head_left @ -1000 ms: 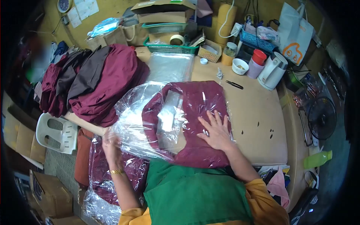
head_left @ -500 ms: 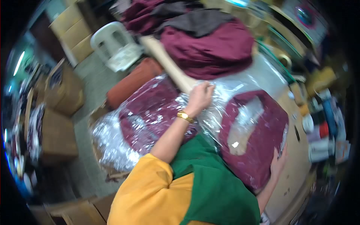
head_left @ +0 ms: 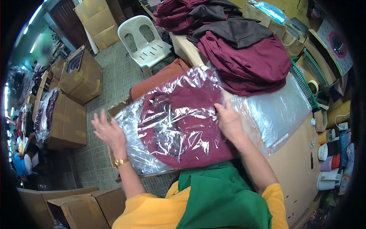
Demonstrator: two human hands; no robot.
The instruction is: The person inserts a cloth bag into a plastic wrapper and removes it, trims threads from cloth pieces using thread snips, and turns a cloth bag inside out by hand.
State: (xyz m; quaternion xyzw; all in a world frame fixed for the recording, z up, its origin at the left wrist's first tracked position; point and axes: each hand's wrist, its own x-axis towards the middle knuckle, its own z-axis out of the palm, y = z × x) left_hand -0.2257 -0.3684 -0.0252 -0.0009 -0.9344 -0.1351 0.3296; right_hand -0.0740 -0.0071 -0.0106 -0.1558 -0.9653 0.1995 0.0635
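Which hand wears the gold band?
The left hand, fingers spread, gold band at its wrist; the right hand, touching the bagged garment, has a bare wrist.

I see dark red cloth (head_left: 248,63), a green apron (head_left: 225,194), yellow sleeves (head_left: 143,210), and a chair (head_left: 146,44) that looks white.

Bagged maroon garment (head_left: 190,126): in clear shiny plastic, lying over the tabletop's (head_left: 289,168) near-left edge and reaching out past it.
Right hand (head_left: 230,121): grips the package's table-side edge.
Left hand (head_left: 111,133): fingers spread, beside the opposite end; whether it touches the plastic is hard to tell.
Clear plastic bags (head_left: 278,110): stacked flat toward the tabletop's wall-side edge.
Maroon and dark cloth pile (head_left: 248,63): heaped at the tabletop's left end.
Green basket (head_left: 305,86): by the wall-side edge.
White chair (head_left: 146,47): on the floor, beyond the rust-coloured roll (head_left: 158,78).
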